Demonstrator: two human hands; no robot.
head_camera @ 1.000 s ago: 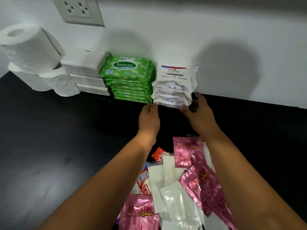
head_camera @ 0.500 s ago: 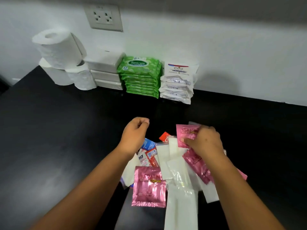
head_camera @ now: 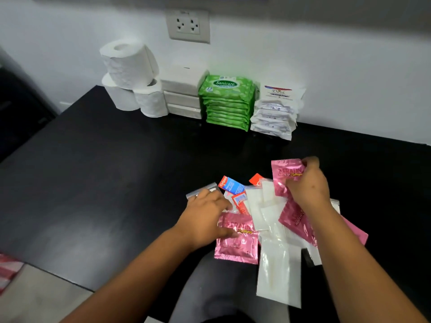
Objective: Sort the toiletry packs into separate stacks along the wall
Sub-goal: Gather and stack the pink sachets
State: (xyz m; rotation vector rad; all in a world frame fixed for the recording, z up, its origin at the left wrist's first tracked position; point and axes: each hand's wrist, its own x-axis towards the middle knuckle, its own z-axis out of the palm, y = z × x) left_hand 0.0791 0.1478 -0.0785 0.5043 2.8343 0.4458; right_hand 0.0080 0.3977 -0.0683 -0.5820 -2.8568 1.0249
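Sorted stacks stand along the wall: white tissue packs (head_camera: 184, 94), green Sanicare wipes (head_camera: 227, 101) and white Dove packs (head_camera: 275, 113). A loose pile lies near the table's front edge. It holds pink Keratin sachets, long clear-white packs (head_camera: 277, 264), a blue Colgate sachet (head_camera: 231, 185) and small red sachets (head_camera: 240, 199). My right hand (head_camera: 307, 185) grips one pink sachet (head_camera: 285, 171) at the pile's far right, lifted a little. My left hand (head_camera: 205, 215) pinches the top of another pink sachet (head_camera: 235, 245) at the pile's near left. A third pink sachet (head_camera: 296, 220) lies partly under my right forearm.
Toilet rolls (head_camera: 130, 66) are piled at the wall's left end, under a wall socket (head_camera: 187, 25). A silver strip (head_camera: 200, 191) pokes out beside my left fingers. The black table (head_camera: 93, 171) has its corner and front edge at the lower left, with floor beyond.
Both hands drew back from the Dove stack to the loose pile. My right hand took hold of a pink sachet. My left hand dropped onto another pink one.
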